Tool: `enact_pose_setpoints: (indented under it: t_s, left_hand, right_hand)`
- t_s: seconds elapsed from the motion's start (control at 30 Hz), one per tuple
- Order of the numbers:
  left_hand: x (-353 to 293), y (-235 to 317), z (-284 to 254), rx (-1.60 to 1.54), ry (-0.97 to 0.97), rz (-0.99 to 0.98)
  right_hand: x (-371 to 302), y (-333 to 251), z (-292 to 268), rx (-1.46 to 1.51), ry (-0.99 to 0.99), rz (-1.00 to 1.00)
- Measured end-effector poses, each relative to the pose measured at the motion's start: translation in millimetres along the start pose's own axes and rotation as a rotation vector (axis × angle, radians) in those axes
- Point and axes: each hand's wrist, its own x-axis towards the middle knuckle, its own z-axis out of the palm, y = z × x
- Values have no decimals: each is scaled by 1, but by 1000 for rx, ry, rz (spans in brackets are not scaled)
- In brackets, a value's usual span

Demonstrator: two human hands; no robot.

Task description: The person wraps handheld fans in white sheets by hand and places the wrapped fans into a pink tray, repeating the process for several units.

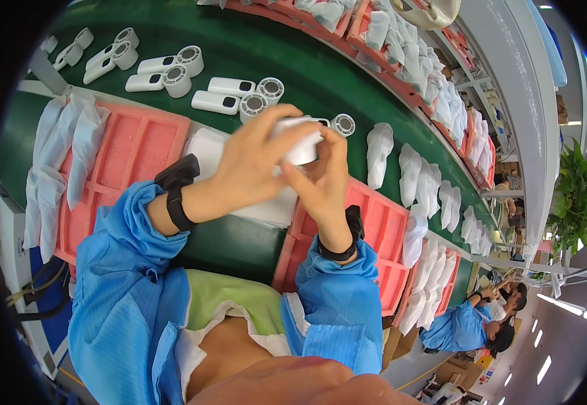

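Both of my hands are raised over the near edge of the green belt and closed round a white handheld fan (301, 151), which is blurred and mostly hidden by fingers. My left hand (245, 160) grips it from the left and top. From the right, my right hand (325, 187) holds it between thumb and curled fingers. Just beyond them on the belt lies another white fan (342, 125), partly covered by my hand. More white fans (220, 101) lie in pairs to the left, round grey-ringed heads pointing right. Beneath my hands is a stack of white sheets (273, 206).
A pink compartment tray (135, 138) stands at left with bagged items (84, 145) on its edge. Another pink tray (381, 219) sits at right, near white bagged items (378, 154) on the green belt (307, 71). Filled trays line the far side. Co-workers (465, 324) work further right.
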Motion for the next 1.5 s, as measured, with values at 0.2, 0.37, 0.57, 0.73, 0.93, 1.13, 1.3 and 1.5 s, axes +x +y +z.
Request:
enact_pose_setpoints:
  t_s: [0.2,0.37,0.57,0.73,0.93,1.13,1.3,1.5]
  left_hand:
    - [17,-20,-31,-626,-161,-60]
    - [15,-9,-30,-571,23,-182]
    - [5,0,-20,-326,176,-34]
    - [8,0,-37,-227,176,0]
    - [13,-35,-25,-456,146,-271]
    - [-20,-25,31,-257,-407,-273]
    - [-55,-32,59,20,-674,-159]
    - [-67,-34,73,82,-593,-26]
  right_hand:
    - [4,4,-9,87,-315,-126]
    - [8,14,-20,-467,-147,-175]
    - [-3,3,-1,-738,3,-160]
    - [-8,-10,1,-582,-9,-184]
    - [-1,-15,-51,-246,-424,-32]
    - [55,109,-141,-852,274,152]
    - [52,169,-149,-1330,218,428]
    - [66,158,-131,-970,35,-190]
